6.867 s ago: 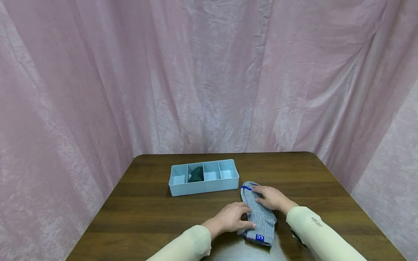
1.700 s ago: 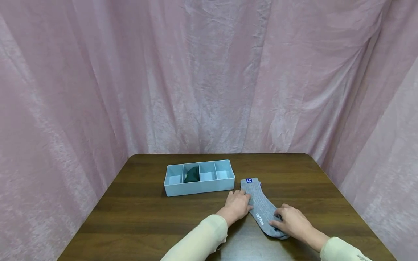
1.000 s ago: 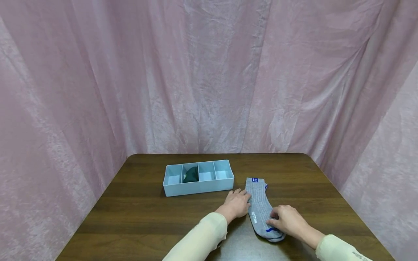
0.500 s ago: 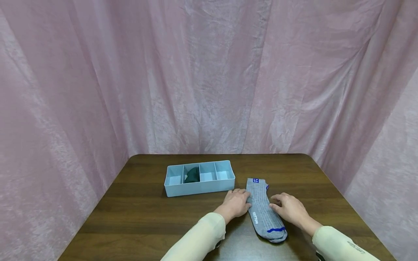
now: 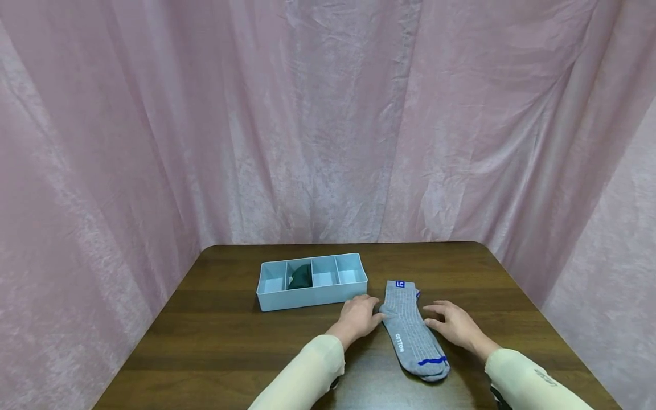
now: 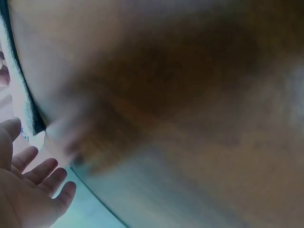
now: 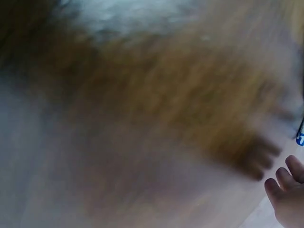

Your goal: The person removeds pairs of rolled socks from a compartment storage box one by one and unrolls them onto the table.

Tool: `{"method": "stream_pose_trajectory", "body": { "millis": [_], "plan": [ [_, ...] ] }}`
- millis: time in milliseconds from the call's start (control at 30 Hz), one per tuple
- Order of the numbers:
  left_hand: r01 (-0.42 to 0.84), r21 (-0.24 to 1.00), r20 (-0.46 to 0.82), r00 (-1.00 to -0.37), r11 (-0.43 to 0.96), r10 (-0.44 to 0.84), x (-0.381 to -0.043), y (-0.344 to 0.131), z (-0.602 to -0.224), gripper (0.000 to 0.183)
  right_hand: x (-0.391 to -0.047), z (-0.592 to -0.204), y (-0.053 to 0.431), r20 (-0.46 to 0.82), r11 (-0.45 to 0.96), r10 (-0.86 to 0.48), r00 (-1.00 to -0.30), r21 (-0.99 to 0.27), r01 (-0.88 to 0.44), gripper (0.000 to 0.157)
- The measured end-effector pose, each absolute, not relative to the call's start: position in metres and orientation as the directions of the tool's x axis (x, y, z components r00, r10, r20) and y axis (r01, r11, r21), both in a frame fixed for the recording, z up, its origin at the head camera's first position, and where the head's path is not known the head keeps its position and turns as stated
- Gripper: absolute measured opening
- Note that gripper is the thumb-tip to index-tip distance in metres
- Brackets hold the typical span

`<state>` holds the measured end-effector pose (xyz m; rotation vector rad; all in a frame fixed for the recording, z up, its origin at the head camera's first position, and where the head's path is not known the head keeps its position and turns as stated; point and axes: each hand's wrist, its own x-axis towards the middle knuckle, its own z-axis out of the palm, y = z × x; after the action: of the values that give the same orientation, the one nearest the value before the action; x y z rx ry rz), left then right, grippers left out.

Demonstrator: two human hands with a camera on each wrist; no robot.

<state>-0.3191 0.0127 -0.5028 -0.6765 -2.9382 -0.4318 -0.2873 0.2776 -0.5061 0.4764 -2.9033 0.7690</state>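
A pair of grey ribbed socks (image 5: 412,330) lies flat on the table, one stacked on the other. Their cuffs, with a blue label, point to the far side; the toes, with a blue stripe, point near. White lettering reads COTTON. My left hand (image 5: 359,316) is at the socks' left edge, thumb tip right by the heel, fingers relaxed. Beyond their right edge, my right hand (image 5: 455,326) hovers with loosely bent fingers, holding nothing. The left wrist view shows the left fingers (image 6: 45,173) spread beside a sock edge (image 6: 28,95); in the right wrist view, right fingers (image 7: 285,178) appear relaxed.
A light blue divided box (image 5: 314,296) stands just beyond the left hand, left of the socks. A dark green folded cloth item (image 5: 301,277) sits in its second compartment from the left. The wooden table (image 5: 215,341) ends at a pink curtain (image 5: 318,125).
The socks have been turned end for end since the earliest frame, cuffs now far. The right hand has left the toes and moved farther up; the left hand has drawn slightly left.
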Motion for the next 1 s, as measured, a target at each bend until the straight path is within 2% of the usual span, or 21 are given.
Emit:
{"method": "stream_pose_trajectory", "body": {
  "millis": [233, 400, 633, 1000],
  "plan": [
    [0.443, 0.299, 0.184, -0.896, 0.845, 0.404, -0.315, 0.012, -0.505, 0.031, -0.287, -0.516, 0.283, 0.113, 0.812, -0.309, -0.944, -0.486, -0.324, 0.037],
    [0.431, 0.307, 0.207, -0.901, 0.849, 0.383, -0.315, 0.016, -0.508, 0.025, -0.286, -0.517, 0.282, 0.140, 0.822, -0.327, -0.935, -0.447, -0.354, 0.038],
    [0.384, 0.379, 0.224, -0.921, 0.842, 0.319, -0.319, 0.020, -0.512, 0.016, -0.287, -0.516, 0.280, 0.182, 0.822, -0.379, -0.907, -0.385, -0.421, 0.033],
    [0.375, 0.418, 0.218, -0.925, 0.827, 0.310, -0.320, 0.023, -0.511, 0.016, -0.286, -0.514, 0.282, 0.165, 0.840, -0.406, -0.899, -0.319, -0.438, 0.033]
  ]
}}
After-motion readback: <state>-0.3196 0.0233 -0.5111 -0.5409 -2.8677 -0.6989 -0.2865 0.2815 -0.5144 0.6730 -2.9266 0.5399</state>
